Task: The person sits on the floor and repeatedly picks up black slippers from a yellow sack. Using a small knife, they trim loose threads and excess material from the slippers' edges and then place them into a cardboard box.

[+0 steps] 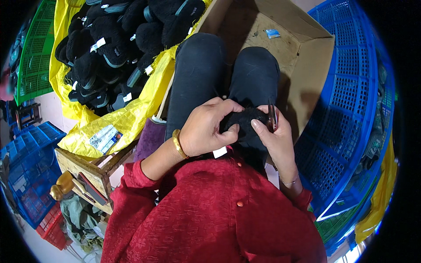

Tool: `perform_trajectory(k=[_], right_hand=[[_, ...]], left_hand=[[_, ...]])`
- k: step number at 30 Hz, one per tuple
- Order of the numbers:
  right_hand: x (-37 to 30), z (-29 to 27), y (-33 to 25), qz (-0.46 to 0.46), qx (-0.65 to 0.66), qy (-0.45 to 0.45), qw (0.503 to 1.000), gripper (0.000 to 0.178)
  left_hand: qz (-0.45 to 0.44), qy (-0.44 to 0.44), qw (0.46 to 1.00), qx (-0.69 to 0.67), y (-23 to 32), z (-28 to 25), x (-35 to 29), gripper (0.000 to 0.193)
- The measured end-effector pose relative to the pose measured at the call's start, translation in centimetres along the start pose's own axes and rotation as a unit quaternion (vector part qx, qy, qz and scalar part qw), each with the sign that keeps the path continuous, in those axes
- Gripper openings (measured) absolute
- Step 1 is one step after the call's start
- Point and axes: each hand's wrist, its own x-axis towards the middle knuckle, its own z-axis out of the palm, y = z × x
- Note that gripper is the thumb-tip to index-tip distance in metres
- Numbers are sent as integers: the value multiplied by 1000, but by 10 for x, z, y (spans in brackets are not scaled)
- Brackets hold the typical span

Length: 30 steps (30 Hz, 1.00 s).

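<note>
Over my lap, a black fluffy slipper is held between both hands. My left hand pinches its left side with thumb and forefinger. On the other side, my right hand presses its thumb onto the fur, fingers curled behind. A small pointed metal tool with a reddish part is also tucked in my right hand; its exact kind I cannot make out. A white tag shows just below the slipper, near my shirt. Much of the slipper is hidden by my hands and blends into my dark trousers.
A yellow sack of similar black slippers stands at the upper left. Beyond my knees is a cardboard box with a small blue packet. Blue baskets line the right; a wooden stool-like frame is at left.
</note>
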Motion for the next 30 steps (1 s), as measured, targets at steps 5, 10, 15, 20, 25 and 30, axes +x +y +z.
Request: perform_trajectory(k=[5,10,15,20,25,30], right_hand=[[-1,-4,7,16,17,-18,1000,24],[-7,-6,7,48,134,-19,990,26],[-9,-9,10,-30,92,2,995,27],[-5,-14,19,-90,-1,-9,996,24],[-13,-30,20,27,77,27,996,24],[-41,-41,3,75,308,101,943,42]], left_hand=[[-17,-7,1000,-22,0,0,-2,32],[0,26,998,-50,-1,3,-3,29],[-11,-1,999,-45,1,1,-4,34],[-2,-44,999,-15,6,-2,-5,47],[36,-30,991,122,31,-13,-9,56],[285,103,894,330,78,8,6,24]])
